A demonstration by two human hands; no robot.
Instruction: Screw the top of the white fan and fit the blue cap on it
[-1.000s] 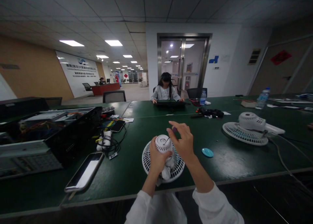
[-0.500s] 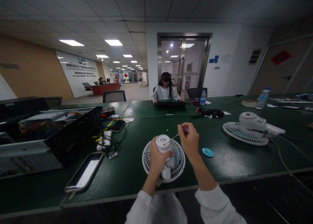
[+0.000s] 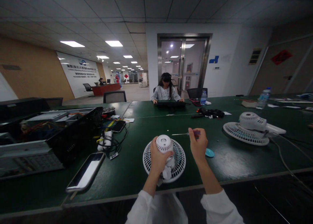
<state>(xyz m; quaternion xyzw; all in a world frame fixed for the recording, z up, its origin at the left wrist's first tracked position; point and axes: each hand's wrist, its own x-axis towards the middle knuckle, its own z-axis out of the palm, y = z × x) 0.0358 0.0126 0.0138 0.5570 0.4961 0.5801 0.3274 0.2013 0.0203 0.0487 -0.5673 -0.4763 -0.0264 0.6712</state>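
A white fan [image 3: 181, 165] lies grille down on the green table near its front edge, its round motor housing pointing up. My left hand [image 3: 157, 157] is wrapped round the side of that housing. To the right of the fan, my right hand [image 3: 198, 142] grips a screwdriver [image 3: 180, 134] by its purple handle. The thin shaft points left, above the table and apart from the housing. A light blue oval piece [image 3: 209, 152] rests on the table just behind my right wrist, partly covered by it.
An open computer case [image 3: 73, 136] and a phone [image 3: 85, 171] are at the left, with cables [image 3: 114, 145] beside them. A second fan [image 3: 244, 134] lies at the right. Across the table [image 3: 137, 126] sits a person [image 3: 166, 90] behind a dark flat panel [image 3: 171, 104].
My right hand has moved right, taking the screwdriver tip off the housing; the shaft is now nearly level. My left hand stays on the fan.
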